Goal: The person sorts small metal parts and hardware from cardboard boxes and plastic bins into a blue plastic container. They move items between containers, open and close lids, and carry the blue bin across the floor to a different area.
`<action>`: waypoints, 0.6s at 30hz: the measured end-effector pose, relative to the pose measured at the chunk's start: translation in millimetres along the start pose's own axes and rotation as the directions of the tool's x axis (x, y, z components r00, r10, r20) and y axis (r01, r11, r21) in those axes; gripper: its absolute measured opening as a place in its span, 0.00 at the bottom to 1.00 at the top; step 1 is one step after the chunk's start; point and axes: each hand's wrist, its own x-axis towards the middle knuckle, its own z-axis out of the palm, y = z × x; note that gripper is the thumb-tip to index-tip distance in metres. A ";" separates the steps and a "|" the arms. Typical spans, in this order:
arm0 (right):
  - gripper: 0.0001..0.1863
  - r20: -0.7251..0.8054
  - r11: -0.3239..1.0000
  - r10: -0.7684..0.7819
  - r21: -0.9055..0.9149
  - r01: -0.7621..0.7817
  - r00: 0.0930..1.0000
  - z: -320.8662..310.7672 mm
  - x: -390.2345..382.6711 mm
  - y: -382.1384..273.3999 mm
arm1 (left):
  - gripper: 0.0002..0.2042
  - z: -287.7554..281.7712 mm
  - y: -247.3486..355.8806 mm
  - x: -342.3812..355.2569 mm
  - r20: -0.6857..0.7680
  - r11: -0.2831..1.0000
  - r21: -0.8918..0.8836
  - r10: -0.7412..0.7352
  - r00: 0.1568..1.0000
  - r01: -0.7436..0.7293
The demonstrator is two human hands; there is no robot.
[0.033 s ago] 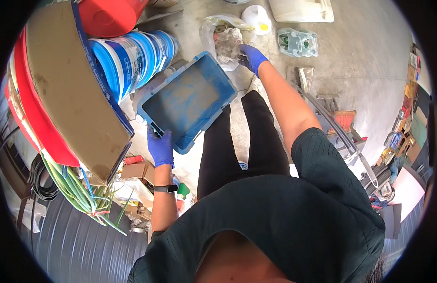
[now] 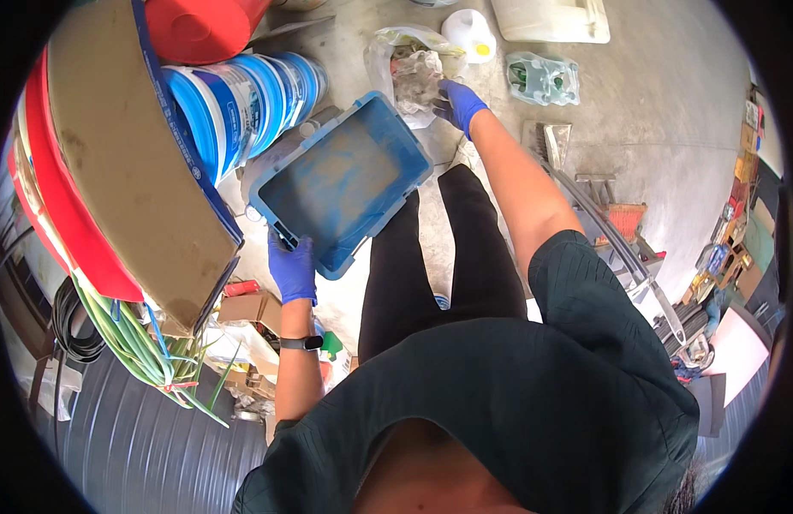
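Note:
My left hand (image 2: 291, 270), in a blue glove, is closed on the near left edge of a shallow blue plastic bin (image 2: 309, 259). The bin tilts toward me, and grey-brown dust coats its inside. My right hand (image 2: 459, 106), gloved the same way, reaches out to the right side of an open clear plastic bag (image 2: 378, 60). Its fingers are apart, their tips beside a crumpled, dusty grey clump (image 2: 416, 79) in the bag. Whether they touch the clump I cannot tell.
Blue-and-white buckets (image 2: 242, 103) lie left of the bin, near a red tub (image 2: 204, 27) and a large cardboard box (image 2: 114, 146). A white jug (image 2: 467, 34) and wrapped bottles (image 2: 542, 79) stand beyond my right hand. Long metal bars (image 2: 602, 227) lie right of my arm.

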 end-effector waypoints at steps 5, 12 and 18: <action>0.21 -0.003 1.000 -0.024 -0.007 0.024 1.000 21.3 40.1 21.0 | 0.32 -10.3 -7.1 -4.5 -0.069 0.999 0.001 -0.033 0.997 0.033; 0.14 -0.077 0.647 -0.402 -0.729 0.224 0.912 -53.0 117.5 16.9 | 0.33 18.5 -6.4 5.2 -0.023 1.000 -0.010 -0.021 1.000 0.021; 0.31 0.119 0.273 -0.320 -0.939 0.211 0.940 15.7 1.5 -3.9 | 0.32 10.2 -15.5 14.6 -0.028 0.999 -0.045 -0.025 0.999 0.023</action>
